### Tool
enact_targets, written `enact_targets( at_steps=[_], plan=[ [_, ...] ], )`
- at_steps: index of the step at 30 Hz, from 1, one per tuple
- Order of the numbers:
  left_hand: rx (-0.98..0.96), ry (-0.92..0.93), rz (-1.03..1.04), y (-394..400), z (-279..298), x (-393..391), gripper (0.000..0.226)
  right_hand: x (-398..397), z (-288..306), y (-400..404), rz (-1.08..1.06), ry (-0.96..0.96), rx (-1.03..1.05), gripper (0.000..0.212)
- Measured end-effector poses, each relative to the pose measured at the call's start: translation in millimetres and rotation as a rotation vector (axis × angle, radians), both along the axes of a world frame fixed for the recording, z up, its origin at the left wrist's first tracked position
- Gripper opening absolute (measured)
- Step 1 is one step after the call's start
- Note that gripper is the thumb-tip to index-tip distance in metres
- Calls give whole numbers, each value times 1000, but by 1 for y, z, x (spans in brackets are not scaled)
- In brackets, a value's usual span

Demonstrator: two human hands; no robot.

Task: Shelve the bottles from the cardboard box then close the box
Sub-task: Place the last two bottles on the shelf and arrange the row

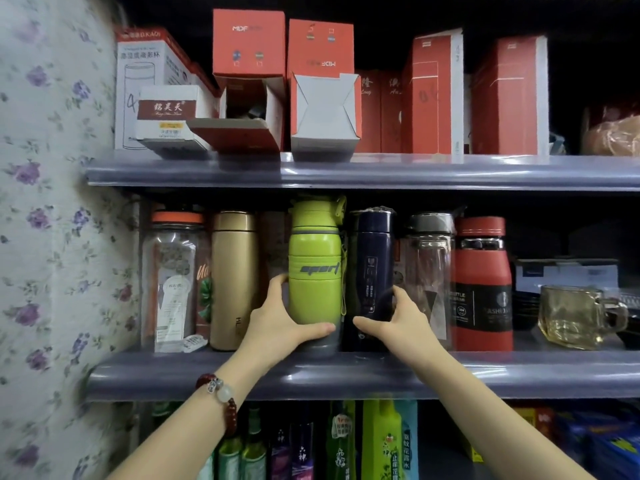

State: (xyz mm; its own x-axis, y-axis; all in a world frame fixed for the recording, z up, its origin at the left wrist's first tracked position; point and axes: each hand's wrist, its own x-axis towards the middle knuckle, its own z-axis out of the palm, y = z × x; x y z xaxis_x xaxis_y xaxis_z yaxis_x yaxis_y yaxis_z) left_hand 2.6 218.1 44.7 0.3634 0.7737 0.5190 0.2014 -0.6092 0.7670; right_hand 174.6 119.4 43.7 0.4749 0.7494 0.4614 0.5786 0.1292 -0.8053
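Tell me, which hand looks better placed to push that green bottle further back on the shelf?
Probably the left hand: it wraps the green bottle near its base, thumb across the front. The right hand is on the dark blue bottle beside it.

Just one cam here, head-mounted, wide-angle. It looks pretty much straight on at a shelving unit from close up, both forearms reaching in from the bottom edge toward frame center. The middle shelf point(363, 374) runs across the lower half, the upper shelf point(363, 173) sits approx a third of the way down, and you can see on top of neither, so eye level is somewhere btw them. Floral wallpaper point(52, 237) fills the left edge. Shelf edges bow a bit, typical fisheye. No 2nd view, so nothing overlaps.
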Motion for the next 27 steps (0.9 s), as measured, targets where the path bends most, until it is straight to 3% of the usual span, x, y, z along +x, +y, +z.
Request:
enact_targets(
  at_steps=[2,6,18,27],
  plan=[
    [-9,7,-18,3,-2,-1,106,0,-3,2,-18,13,26,53],
    [-26,37,-55,10,-1,-1,107,-1,-2,1,6,-15,17,82],
    [102,48,-11,0,-5,3,102,-13,-7,-5,-78,-201,67,94],
    [101,18,-16,2,-3,-1,99,-8,-4,-3,-70,-193,-31,95]
  ],
)
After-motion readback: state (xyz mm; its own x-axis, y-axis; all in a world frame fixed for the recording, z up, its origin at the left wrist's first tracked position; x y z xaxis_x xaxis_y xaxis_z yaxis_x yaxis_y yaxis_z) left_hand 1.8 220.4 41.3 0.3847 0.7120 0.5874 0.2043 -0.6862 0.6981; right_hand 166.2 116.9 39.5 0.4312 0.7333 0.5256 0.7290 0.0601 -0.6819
